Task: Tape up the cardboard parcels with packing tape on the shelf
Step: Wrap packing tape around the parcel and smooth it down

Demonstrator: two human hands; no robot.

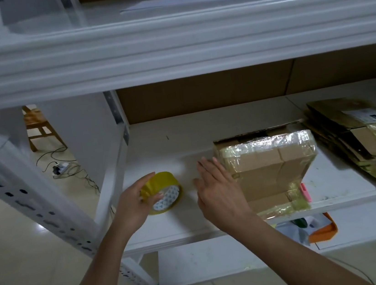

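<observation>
On the white shelf (158, 143), a cardboard parcel (267, 170) wrapped in shiny tape lies near the front edge, right of the middle. The right hand (217, 188) rests flat against the parcel's left side, fingers straight and slightly apart. Well left of it, the left hand (130, 205) grips a yellow tape roll (162, 192), thumb and fingers curled round its rim, the roll tilted on the shelf board. A pink object (305, 192) peeks out at the parcel's right front corner. Further right sits a stack of flattened boxes (359, 141). Behind the shelf post, a wooden stool (37, 126) stands on the floor.
</observation>
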